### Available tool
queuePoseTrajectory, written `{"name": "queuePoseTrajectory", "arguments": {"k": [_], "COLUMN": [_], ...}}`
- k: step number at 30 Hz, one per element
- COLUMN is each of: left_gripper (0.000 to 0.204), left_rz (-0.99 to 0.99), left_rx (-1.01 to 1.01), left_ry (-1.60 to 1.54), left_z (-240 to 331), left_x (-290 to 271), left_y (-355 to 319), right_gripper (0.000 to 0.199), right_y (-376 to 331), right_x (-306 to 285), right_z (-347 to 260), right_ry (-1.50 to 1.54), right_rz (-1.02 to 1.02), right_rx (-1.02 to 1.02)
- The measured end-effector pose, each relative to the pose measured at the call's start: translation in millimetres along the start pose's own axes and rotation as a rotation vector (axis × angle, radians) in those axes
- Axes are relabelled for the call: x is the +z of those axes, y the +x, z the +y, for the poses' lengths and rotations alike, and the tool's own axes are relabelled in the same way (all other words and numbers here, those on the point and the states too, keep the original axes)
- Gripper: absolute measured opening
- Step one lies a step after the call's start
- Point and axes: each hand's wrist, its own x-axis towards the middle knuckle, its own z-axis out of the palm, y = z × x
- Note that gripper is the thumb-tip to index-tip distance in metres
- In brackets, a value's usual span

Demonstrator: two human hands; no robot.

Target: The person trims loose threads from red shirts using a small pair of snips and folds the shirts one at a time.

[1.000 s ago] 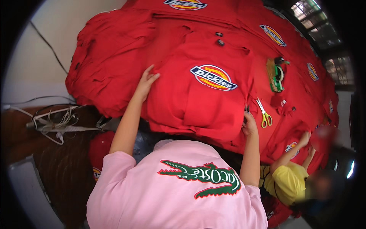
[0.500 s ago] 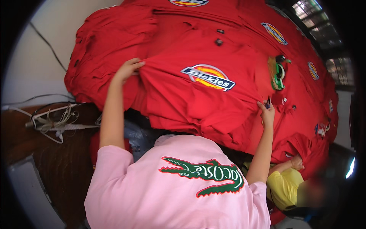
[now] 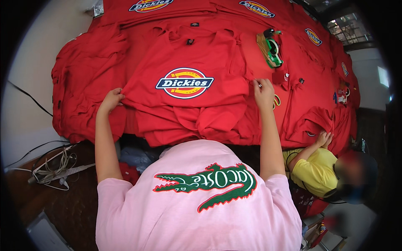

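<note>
A red T-shirt (image 3: 167, 100) with a round yellow, white and dark blue chest print lies spread before me, neckline at the far side. My left hand (image 3: 112, 100) pinches its left edge. At the opposite edge my right hand (image 3: 264, 94) is closed on the cloth, and a small pale tip of something shows between its fingers; the rest is hidden. More red fabric is bunched under the shirt's near side. Beside my right wrist a small yellow curved shape (image 3: 276, 101) shows, too little to name.
Heaps of red shirts (image 3: 88, 75) cover the table. A green and brown tape dispenser (image 3: 269, 49) stands beyond my right hand. To the right, a person in yellow (image 3: 314, 171) handles red cloth. Cables and a power strip (image 3: 63, 171) lie at the left.
The shirt, slanted and pulled taut before, now lies straighter and flatter, its print level. Both hands still hold its edges. The whole view has shifted, and the co-worker's hands are now together on red cloth.
</note>
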Motion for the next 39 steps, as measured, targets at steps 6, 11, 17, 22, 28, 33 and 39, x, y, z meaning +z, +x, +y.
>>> {"name": "queuePoseTrajectory", "arguments": {"k": [6,11,17,22,28,33,39], "left_gripper": [0.034,0.012,0.006,0.022,0.034,0.052,0.029], "left_rz": [-0.008,0.099,0.264,1.387,0.525,0.279,0.095], "left_rx": [0.055,0.099,0.488,1.237,0.911,0.092,0.695], "left_ry": [0.203,-0.056,-0.023,0.397,1.211,0.843,-0.052], "left_z": [-3.0,-9.2,103.5,253.2,196.0,173.9,184.9], "left_x": [0.9,-19.5,-123.9,-162.4,-136.8,-140.2,-157.9], "left_y": [13.8,-0.9,-74.3,-184.5,-191.3,-222.8,-202.4], "right_gripper": [0.029,0.035,0.026,0.03,0.053,0.033,0.029], "right_y": [31.9,44.4,102.8,143.6,61.9,44.8,86.3], "right_x": [25.1,-70.5,-204.6,-310.6,-273.8,-287.9,-330.6], "right_z": [-36.8,-102.4,-106.8,-162.1,-127.6,-179.0,-154.2], "right_ry": [0.191,0.828,-0.25,-0.684,-0.442,0.044,0.435], "right_rz": [-0.297,-0.723,-0.519,0.543,-0.702,-1.028,-0.541], "right_rx": [-0.317,0.19,-0.469,-0.911,-0.421,0.037,0.031]}}
